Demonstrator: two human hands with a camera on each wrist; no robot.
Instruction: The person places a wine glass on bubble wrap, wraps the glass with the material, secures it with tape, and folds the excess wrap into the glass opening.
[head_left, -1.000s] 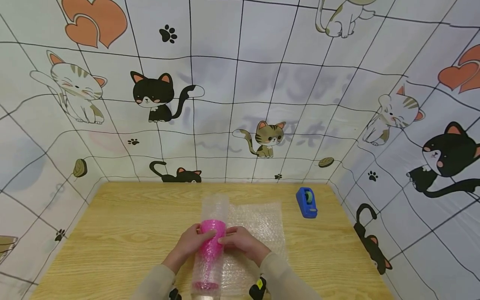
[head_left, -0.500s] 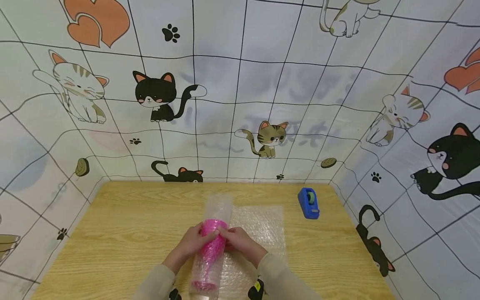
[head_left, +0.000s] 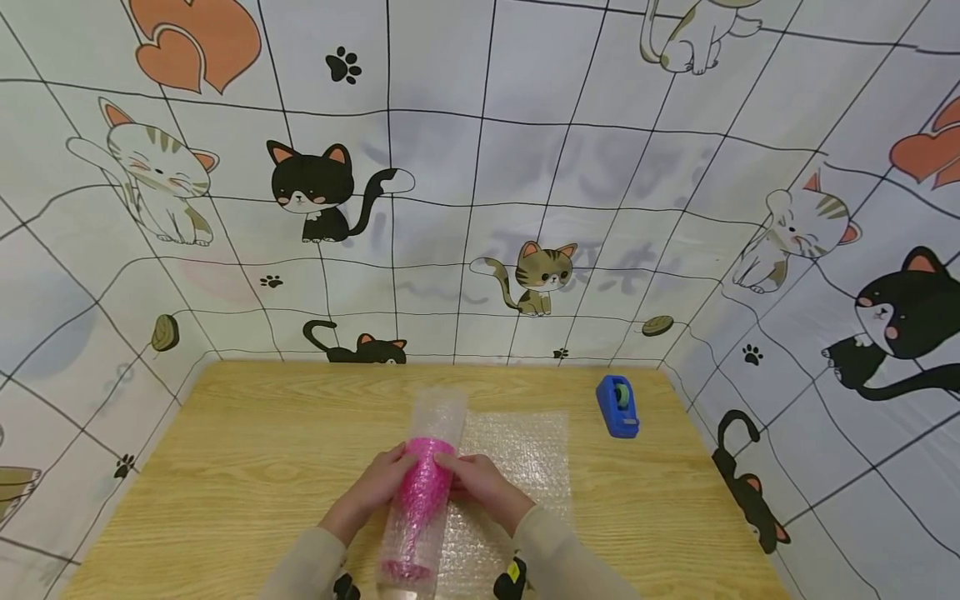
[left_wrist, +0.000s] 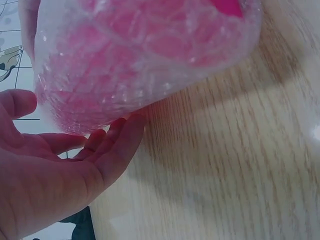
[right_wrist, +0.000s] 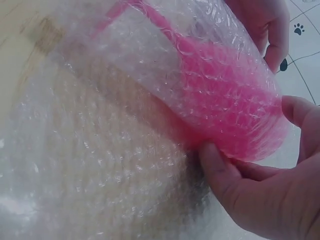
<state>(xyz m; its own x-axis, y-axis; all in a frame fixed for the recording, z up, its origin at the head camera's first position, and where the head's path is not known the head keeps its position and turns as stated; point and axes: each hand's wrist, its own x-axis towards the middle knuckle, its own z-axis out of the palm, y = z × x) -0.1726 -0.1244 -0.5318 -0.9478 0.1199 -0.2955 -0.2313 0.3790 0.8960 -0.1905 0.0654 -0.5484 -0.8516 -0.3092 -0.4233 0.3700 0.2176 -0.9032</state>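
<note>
- Two hands, one left (head_left: 378, 482) and one right (head_left: 483, 486), flank the wrapped bundle; the left is loosely cupped at its side, fingers bent beneath, while the right grips the opposite side between thumb and fingers.
- Just changed: the left thumb, which lay across the front half a second ago, is now drawn back to the left edge—the right thumb and the bundle have barely moved. For the wrapping in hand, this looks like an adjusted hold rather than a fresh turn.
- Between the hands, one bright pink stemmed goblet (head_left: 425, 492) lies on its side, cup toward the far edge, foot toward the person; the layers blur it, so "goblet" is a fair reading, not a certain one.
- Around it, and flat to its right, is transparent bubble wrap (head_left: 525, 458)—seemingly one sheet, part still unrolled.
- Farther right and back stands one blue plastic tape dispenser (head_left: 617, 407), one tape roll inside, untouched.
- Beneath everything: one pale wood-grain table (head_left: 285, 450).
</note>
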